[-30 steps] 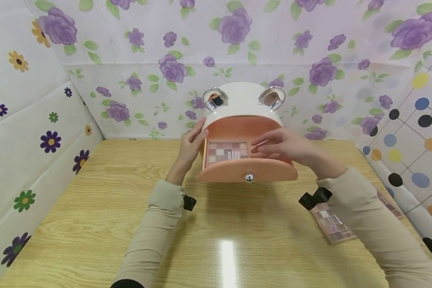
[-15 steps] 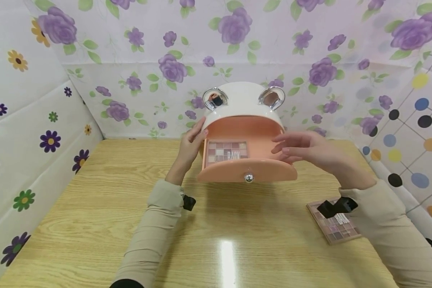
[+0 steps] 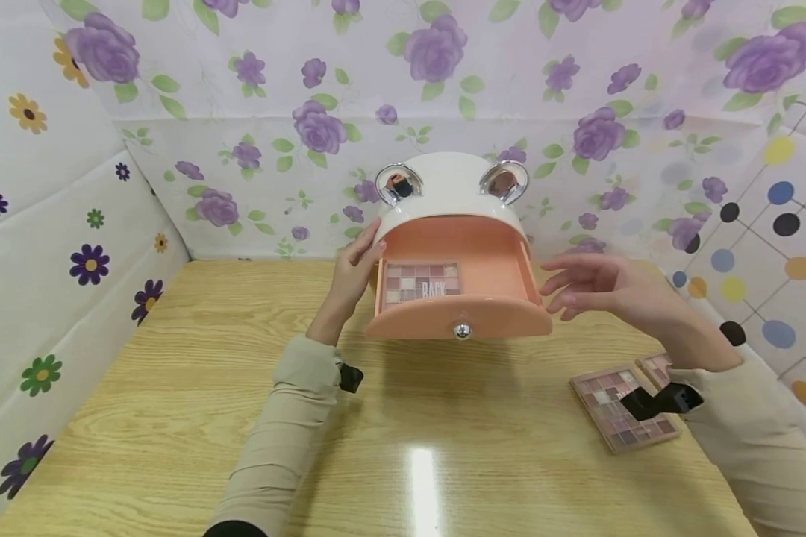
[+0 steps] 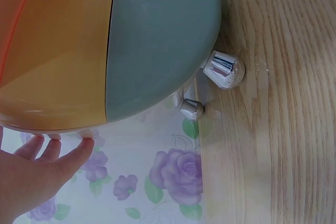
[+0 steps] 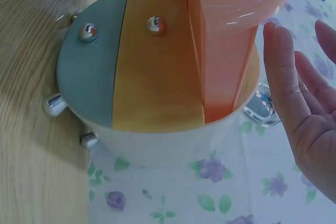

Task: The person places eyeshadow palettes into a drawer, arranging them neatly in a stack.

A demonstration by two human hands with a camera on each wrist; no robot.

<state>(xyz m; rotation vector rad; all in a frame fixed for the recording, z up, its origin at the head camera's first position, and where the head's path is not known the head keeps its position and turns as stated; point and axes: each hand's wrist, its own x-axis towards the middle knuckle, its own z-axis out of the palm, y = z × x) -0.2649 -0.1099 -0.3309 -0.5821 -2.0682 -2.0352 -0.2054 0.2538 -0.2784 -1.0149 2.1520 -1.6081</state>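
A white rounded drawer box (image 3: 451, 179) with chrome ears stands at the back of the table. Its top peach drawer (image 3: 504, 317) is pulled out, and an eyeshadow palette (image 3: 422, 282) lies inside on the left. My left hand (image 3: 351, 276) rests against the box's left side; in the left wrist view its fingertips touch the edge of the shell. Just right of the drawer, my right hand (image 3: 604, 291) hovers with loosely bent fingers and nothing in them. Below the peach drawer, the yellow drawer (image 5: 157, 72) and teal drawer (image 5: 92, 66) are closed.
On the table's right side lies another eyeshadow palette (image 3: 614, 410), with part of a further palette (image 3: 656, 367) showing beside it under my right wrist. A floral cloth (image 3: 242, 194) hangs right behind the box. Short chrome legs (image 4: 226, 71) hold the box off the wood.
My right hand has come out of the peach drawer and moved right, clear of its side. The left hand, box and palette in the drawer have stayed put.
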